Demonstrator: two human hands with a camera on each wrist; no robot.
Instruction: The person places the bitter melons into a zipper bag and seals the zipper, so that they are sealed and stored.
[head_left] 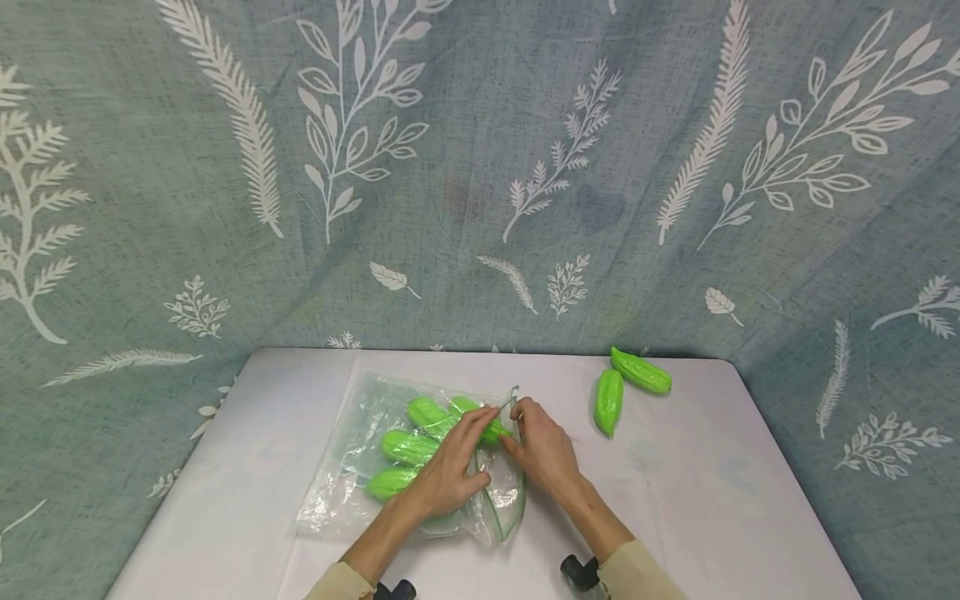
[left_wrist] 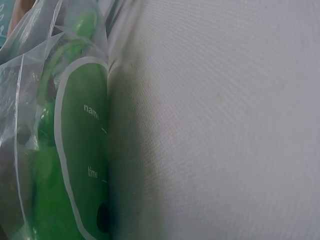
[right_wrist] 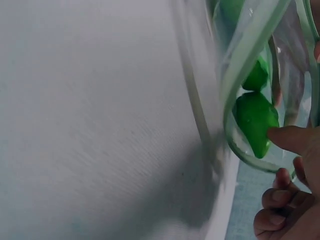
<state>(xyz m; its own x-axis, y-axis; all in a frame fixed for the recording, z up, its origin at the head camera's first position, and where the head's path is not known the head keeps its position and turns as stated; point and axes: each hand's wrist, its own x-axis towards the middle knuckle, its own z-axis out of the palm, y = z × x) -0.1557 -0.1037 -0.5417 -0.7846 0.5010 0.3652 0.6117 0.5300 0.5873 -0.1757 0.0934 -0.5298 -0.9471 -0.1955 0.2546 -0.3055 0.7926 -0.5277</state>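
A clear zip bag [head_left: 337, 500] with a green rim lies flat, several green bitter gourds [head_left: 407, 447] inside it. My left hand [head_left: 450, 468] holds the bag near its mouth, fingers reaching across the plastic and thumb spread toward me. At the mouth, my right hand [head_left: 546, 443] grips the rim with curled fingers. In the right wrist view, its thumb [right_wrist: 290, 137] touches the pointed end of a bitter gourd [right_wrist: 255, 120] just within the opening. The left wrist view shows a printed green label [left_wrist: 82, 135] on the bag; my left hand's grip is hidden there.
Two loose bitter gourds, one upright in view [head_left: 608, 402] and one slanted [head_left: 642, 372], lie at the back right of the white-covered table [head_left: 697, 492]. A blue-green leaf-patterned cloth [head_left: 465, 208] hangs behind and along both sides.
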